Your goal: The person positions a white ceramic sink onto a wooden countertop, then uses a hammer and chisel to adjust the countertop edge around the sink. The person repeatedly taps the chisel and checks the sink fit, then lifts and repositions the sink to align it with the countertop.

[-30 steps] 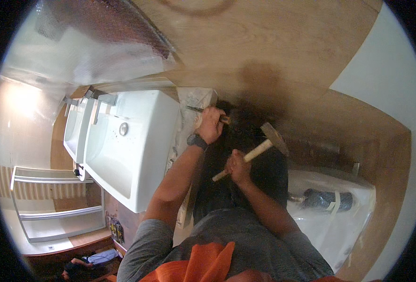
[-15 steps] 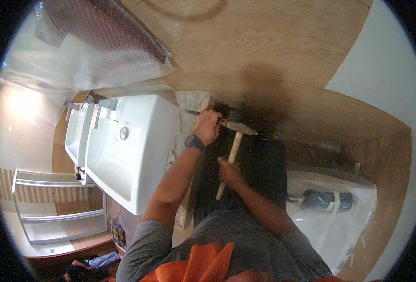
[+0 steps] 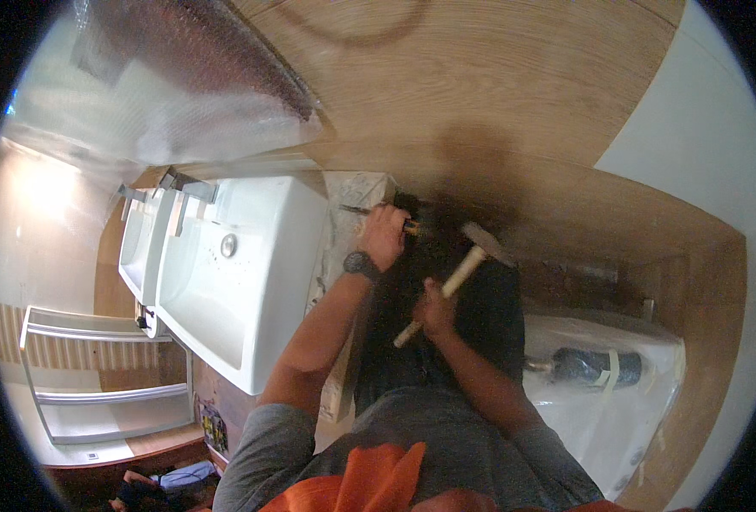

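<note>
Head view: a chisel-like tool (image 3: 411, 228) is being held in the left grip (image 3: 383, 239), which is being clamped around the tool's middle. The thin dark shaft is being pointed leftward out of that grip, over a pale, dusty ledge (image 3: 331, 247); whether its tip is being pressed against the ledge cannot be told. A handle with a yellowish band is being shown just to the right of the left grip. Below and to the right of it, a hammer (image 3: 463, 274) is being held by its wooden handle in the right grip (image 3: 434, 309), which is being clamped around the handle's lower half. The hammer's head is being held above and to the right of the right grip, apart from the chisel-like tool. A dark watch (image 3: 360, 264) is being worn on the wrist just below the left grip.

To the left of the left grip, past the ledge, a white sink (image 3: 286, 273) is being shown, with a metal tap (image 3: 197, 189) being mounted on it. Well to the right of the right grip, a white tub (image 3: 566, 422) is being covered by clear plastic, and a dark cylinder (image 3: 576, 365) is being banded there with pale tape.
</note>
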{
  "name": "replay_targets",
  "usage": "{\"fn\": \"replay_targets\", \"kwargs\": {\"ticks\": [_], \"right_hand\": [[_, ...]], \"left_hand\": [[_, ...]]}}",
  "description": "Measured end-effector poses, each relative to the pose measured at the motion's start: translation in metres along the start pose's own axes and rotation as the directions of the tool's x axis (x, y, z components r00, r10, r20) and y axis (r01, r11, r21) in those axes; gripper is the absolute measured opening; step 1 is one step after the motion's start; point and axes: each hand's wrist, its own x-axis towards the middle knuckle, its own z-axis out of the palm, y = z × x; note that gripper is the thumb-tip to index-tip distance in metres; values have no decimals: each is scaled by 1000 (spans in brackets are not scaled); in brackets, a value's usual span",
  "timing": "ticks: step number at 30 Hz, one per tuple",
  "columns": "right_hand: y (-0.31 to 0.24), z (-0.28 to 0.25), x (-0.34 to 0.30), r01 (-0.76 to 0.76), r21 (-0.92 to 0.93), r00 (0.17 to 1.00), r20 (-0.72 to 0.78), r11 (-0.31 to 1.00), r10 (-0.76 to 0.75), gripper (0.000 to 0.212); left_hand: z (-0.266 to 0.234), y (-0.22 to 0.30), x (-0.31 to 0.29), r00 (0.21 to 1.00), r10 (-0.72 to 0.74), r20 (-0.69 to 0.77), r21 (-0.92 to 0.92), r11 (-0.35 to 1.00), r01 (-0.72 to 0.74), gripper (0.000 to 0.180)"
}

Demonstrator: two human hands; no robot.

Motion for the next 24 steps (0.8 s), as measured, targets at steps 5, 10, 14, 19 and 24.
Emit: {"fn": "replay_targets", "kwargs": {"ticks": [5,10,14,19,24], "right_hand": [[5,0,-7,-3,-427,994,96,904,49,24],[7,-8,7,-29,-4,1000,-4,1000,29,27],[-14,23,-21,-156,-311,987,-84,938,136,32],[4,-3,3,-2,-141,999,34,990,7,23],[21,2,0,-177,-286,984,-61,942,167,32]], "left_hand": [[-2,3,-2,999,-31,15,19,999,30,31],[-3,7,-1,992,-84,99,74,994,77,32],[-2,8,-4,989,-120,85,89,990,112,30],[-4,7,-2,983,-137,119,68,989,130,30],[-4,7,-2,986,-124,112,73,991,117,28]]}}
